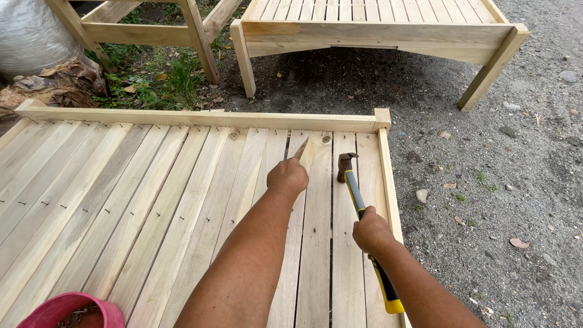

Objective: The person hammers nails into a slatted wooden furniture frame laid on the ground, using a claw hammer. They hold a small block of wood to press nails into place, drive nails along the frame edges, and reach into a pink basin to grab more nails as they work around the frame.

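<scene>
My left hand [287, 177] is closed around a small pointed wooden wedge [302, 148], holding it tip-up over the pale wooden slats [182, 194] near the far right corner of a slatted platform. My right hand [369, 229] grips a hammer [358, 200] with a black and yellow handle. The dark metal hammer head [345, 165] hovers just right of the wedge, above the second slat from the right edge. Rows of small nails dot the slats.
A raised rail [200, 118] runs along the platform's far edge. A second slatted wooden frame [376, 30] stands beyond on gravel. A pink bucket [67, 310] sits at the lower left. Grass, leaves and a white sack [27, 33] lie at the upper left.
</scene>
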Demonstrator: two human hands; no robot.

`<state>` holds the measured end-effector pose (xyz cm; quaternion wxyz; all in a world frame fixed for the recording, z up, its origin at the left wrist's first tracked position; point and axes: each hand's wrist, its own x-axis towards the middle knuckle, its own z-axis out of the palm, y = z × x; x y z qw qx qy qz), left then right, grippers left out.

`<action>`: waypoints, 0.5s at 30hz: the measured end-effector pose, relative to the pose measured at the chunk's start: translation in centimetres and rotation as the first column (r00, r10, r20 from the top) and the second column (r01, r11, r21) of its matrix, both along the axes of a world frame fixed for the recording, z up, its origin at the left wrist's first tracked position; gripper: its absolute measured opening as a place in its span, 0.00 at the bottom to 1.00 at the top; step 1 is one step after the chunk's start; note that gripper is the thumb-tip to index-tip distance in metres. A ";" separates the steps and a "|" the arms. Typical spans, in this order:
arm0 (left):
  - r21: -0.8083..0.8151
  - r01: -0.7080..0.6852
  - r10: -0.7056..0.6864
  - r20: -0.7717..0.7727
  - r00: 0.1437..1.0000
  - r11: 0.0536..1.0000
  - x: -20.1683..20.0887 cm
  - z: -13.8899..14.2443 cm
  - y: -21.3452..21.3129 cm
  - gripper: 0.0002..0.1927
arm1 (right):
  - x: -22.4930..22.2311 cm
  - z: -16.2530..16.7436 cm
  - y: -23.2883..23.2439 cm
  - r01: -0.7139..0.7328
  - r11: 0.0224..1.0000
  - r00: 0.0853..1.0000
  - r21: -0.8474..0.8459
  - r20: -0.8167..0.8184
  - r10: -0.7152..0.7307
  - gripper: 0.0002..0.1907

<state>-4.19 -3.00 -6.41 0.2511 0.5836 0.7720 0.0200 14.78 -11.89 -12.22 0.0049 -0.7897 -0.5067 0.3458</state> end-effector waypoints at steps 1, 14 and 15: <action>-0.017 0.030 -0.031 -0.041 0.999 0.999 0.1 0.0 0.3 0.22 | -0.1 0.1 -0.1 -0.002 1.000 1.000 -0.001 -0.001 0.002 0.22; -0.067 0.177 -0.187 -0.193 0.963 0.982 -0.6 3.6 1.8 0.21 | -0.6 0.8 -0.8 -0.004 1.000 1.000 -0.001 -0.003 0.004 0.21; -0.065 0.182 -0.191 -0.188 0.963 0.981 -0.5 3.6 1.8 0.21 | -0.6 0.8 -0.8 0.000 1.000 1.000 -0.005 -0.008 0.000 0.21</action>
